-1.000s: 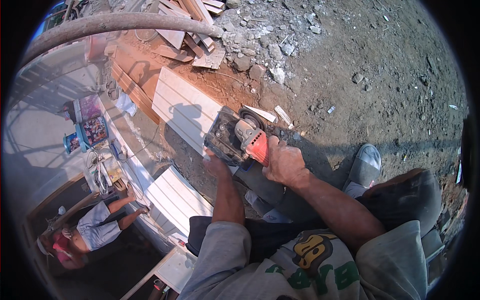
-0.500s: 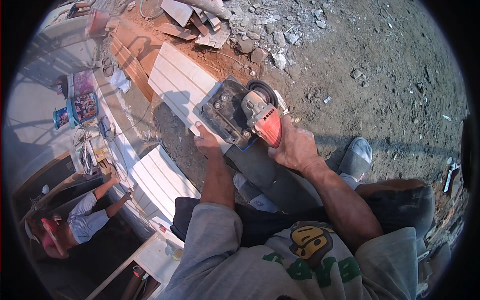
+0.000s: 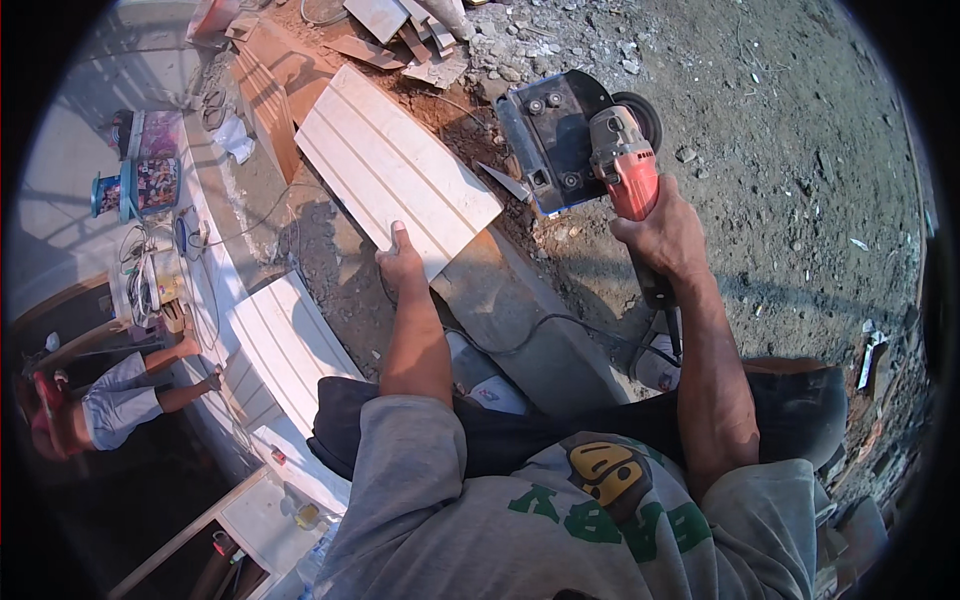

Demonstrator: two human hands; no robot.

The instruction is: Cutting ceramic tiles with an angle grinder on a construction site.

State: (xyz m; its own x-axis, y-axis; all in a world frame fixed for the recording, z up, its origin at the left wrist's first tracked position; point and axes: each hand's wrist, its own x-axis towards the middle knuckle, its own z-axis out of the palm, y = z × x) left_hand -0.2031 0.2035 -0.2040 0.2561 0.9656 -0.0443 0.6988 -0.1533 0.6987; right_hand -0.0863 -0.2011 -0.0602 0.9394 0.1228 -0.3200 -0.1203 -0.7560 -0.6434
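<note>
A pale tile with brown stripes [image 3: 375,160] lies slantwise ahead of me. My left hand [image 3: 403,265] grips its near edge, thumb on top and fingers below. My right hand [image 3: 665,235] is wrapped round a red angle grinder [image 3: 633,180], held right of the tile and apart from it. Fixed to the grinder is a black plate with bolts [image 3: 555,145], and a dark round part [image 3: 642,115] sits on the far side. A thin pointed offcut [image 3: 506,182] shows between tile and plate. The grinder's black cord [image 3: 530,330] loops back past my feet.
Below the tile is a grey slab [image 3: 530,310]. More striped tiles [image 3: 295,345] lie on the left, near a co-worker [image 3: 120,400] reaching over a ledge. Brown boards [image 3: 265,110], broken pieces [image 3: 380,20] and rubble [image 3: 520,50] are at the far side. Teal buckets [image 3: 155,188] stand left.
The grinder and its plate have come off the tile's right end, away to the right. That end now shows bare, with the pointed offcut beside it. My left hand still grips the tile.
</note>
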